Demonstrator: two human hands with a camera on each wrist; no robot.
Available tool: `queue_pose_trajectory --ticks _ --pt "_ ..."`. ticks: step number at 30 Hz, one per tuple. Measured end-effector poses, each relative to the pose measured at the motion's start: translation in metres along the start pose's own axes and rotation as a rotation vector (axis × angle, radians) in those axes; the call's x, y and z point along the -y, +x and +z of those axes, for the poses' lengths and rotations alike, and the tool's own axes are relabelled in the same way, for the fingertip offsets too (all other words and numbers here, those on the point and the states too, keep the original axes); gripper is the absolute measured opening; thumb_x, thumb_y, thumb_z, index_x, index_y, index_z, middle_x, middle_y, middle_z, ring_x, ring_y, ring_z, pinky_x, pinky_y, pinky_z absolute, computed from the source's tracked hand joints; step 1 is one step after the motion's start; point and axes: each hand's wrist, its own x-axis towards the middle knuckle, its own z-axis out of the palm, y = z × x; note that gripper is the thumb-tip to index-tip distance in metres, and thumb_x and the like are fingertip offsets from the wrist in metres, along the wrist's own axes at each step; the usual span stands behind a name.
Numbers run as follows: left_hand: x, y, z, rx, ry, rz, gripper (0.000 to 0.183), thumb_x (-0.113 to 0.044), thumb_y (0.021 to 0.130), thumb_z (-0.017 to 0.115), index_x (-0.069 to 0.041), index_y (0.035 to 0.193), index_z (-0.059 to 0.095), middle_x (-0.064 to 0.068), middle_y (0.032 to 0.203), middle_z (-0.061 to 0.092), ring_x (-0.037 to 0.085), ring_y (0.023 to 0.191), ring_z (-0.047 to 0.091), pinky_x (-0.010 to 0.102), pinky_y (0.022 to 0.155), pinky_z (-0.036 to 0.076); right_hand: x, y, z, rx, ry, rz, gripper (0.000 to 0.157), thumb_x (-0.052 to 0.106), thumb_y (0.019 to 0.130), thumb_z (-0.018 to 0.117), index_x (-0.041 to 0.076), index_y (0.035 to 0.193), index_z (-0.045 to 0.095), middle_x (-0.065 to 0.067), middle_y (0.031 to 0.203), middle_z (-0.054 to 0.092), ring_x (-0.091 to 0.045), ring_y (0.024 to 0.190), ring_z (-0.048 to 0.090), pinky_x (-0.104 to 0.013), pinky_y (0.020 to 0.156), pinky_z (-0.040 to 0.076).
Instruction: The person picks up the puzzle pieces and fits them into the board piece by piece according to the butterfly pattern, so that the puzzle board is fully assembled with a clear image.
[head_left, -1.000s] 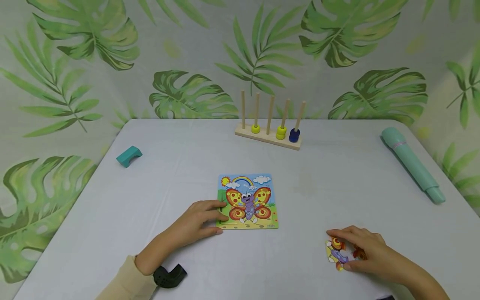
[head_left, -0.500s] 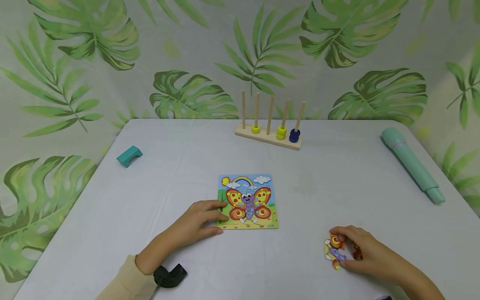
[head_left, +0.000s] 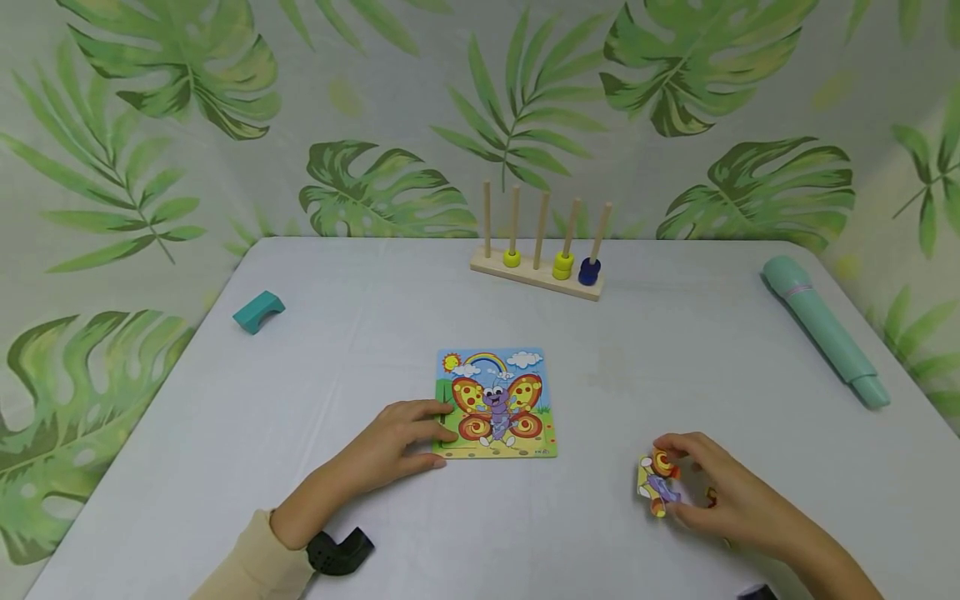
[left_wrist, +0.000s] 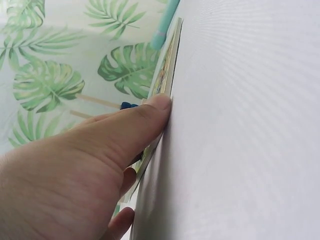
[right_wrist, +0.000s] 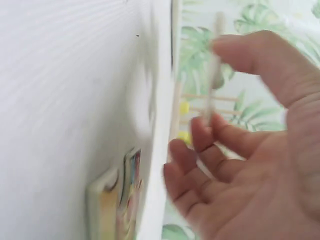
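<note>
In the head view, a square butterfly puzzle board point(head_left: 495, 404) lies mid-table. My left hand point(head_left: 401, 437) rests at its left side, fingers loosely extended over the edge and thumb by the near corner; the left wrist view shows the thumb point(left_wrist: 160, 101) touching the board's edge. To the right, my right hand point(head_left: 731, 496) pinches a butterfly puzzle piece point(head_left: 660, 483) between thumb and fingers. From the right wrist view, that thin piece point(right_wrist: 215, 80) is raised off the table. Other puzzle pieces point(right_wrist: 102, 205) lie on the table below this hand, mostly hidden from the head view.
At the back stands a wooden peg rack point(head_left: 536, 275) with yellow and dark blue beads. A teal arch block point(head_left: 258, 312) sits at the left edge, a mint-green tube point(head_left: 825, 329) at the right. A black elbow-shaped item point(head_left: 341, 552) is by the left wrist.
My right hand has lifted the pinched puzzle piece and moved it slightly left and away from me. The left hand and the board have stayed put.
</note>
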Motion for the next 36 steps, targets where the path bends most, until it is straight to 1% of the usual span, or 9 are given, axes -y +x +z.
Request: queue_pose_trajectory --ticks 3,6,11,15,18,23,28,32,36 --pt "0.0 0.0 0.0 -0.003 0.002 0.005 0.027 -0.034 0.08 0.067 -0.024 0.105 0.066 -0.001 0.13 0.047 0.021 0.122 0.037 0.044 0.099 0.026 0.01 0.011 0.001 -0.007 -0.008 -0.031 0.065 0.016 0.069 0.078 0.011 0.125 0.044 0.009 0.109 0.049 -0.006 0.091 0.046 -0.024 0.066 0.044" --pt "0.0 0.001 -0.001 -0.008 0.007 0.015 0.027 -0.034 0.08 0.067 -0.024 0.105 0.066 0.0 0.13 0.047 0.022 0.121 0.038 0.044 0.099 0.026 0.022 0.026 0.004 0.0 -0.019 -0.082 0.065 0.013 0.069 0.078 0.008 0.124 0.045 0.011 0.108 0.051 -0.005 0.092 0.048 -0.025 0.077 0.041" --pt "-0.001 0.001 -0.001 -0.006 0.005 0.018 0.028 -0.033 0.079 0.067 -0.023 0.105 0.066 0.001 0.129 0.047 0.022 0.121 0.038 0.044 0.099 0.026 0.05 0.055 0.014 0.025 0.031 -0.073 0.063 0.016 0.07 0.077 0.011 0.124 0.045 0.013 0.106 0.05 -0.005 0.094 0.047 -0.031 0.078 0.044" --pt "0.0 0.001 -0.001 -0.004 0.003 0.013 0.027 -0.033 0.079 0.067 -0.023 0.105 0.066 0.001 0.129 0.047 0.021 0.121 0.038 0.044 0.099 0.026 0.07 0.078 0.026 0.051 0.089 -0.076 0.062 0.019 0.073 0.075 0.012 0.126 0.044 0.01 0.108 0.049 -0.009 0.097 0.045 -0.038 0.081 0.044" --pt "0.0 0.001 -0.001 -0.007 0.006 0.015 0.027 -0.033 0.08 0.067 -0.024 0.105 0.066 0.0 0.129 0.047 0.021 0.121 0.038 0.044 0.099 0.026 0.08 0.094 0.039 0.089 0.113 -0.058 0.062 0.021 0.074 0.073 0.011 0.128 0.043 0.006 0.114 0.048 -0.012 0.102 0.043 -0.039 0.083 0.044" --pt "0.0 0.001 0.0 -0.007 0.007 0.024 0.026 -0.033 0.08 0.067 -0.024 0.105 0.066 0.001 0.129 0.047 0.021 0.121 0.038 0.044 0.098 0.027 0.083 0.116 0.063 0.114 0.098 -0.006 0.064 0.02 0.072 0.073 0.008 0.128 0.044 -0.002 0.122 0.047 -0.017 0.11 0.041 -0.038 0.086 0.043" --pt "0.0 0.002 0.0 -0.004 0.001 0.02 0.026 -0.034 0.08 0.066 -0.025 0.105 0.066 0.0 0.13 0.047 0.021 0.121 0.038 0.044 0.098 0.027 0.077 0.127 0.079 0.097 0.054 0.031 0.061 0.02 0.07 0.075 0.007 0.123 0.048 -0.005 0.118 0.051 -0.022 0.11 0.043 -0.041 0.089 0.039" --pt "0.0 0.002 0.0 -0.004 0.004 0.02 0.026 -0.034 0.08 0.066 -0.025 0.105 0.066 0.0 0.13 0.047 0.021 0.121 0.038 0.044 0.098 0.027 0.07 0.13 0.086 0.09 0.007 0.014 0.057 0.02 0.07 0.074 0.007 0.121 0.05 -0.006 0.116 0.052 -0.024 0.11 0.044 -0.045 0.091 0.035" --pt "0.001 0.001 0.0 -0.011 0.01 0.024 0.026 -0.035 0.08 0.066 -0.025 0.104 0.066 -0.001 0.13 0.047 0.021 0.121 0.038 0.044 0.098 0.028 0.064 0.132 0.089 0.11 -0.023 -0.018 0.057 0.017 0.072 0.071 0.007 0.124 0.05 -0.008 0.118 0.051 -0.026 0.111 0.043 -0.049 0.092 0.032"
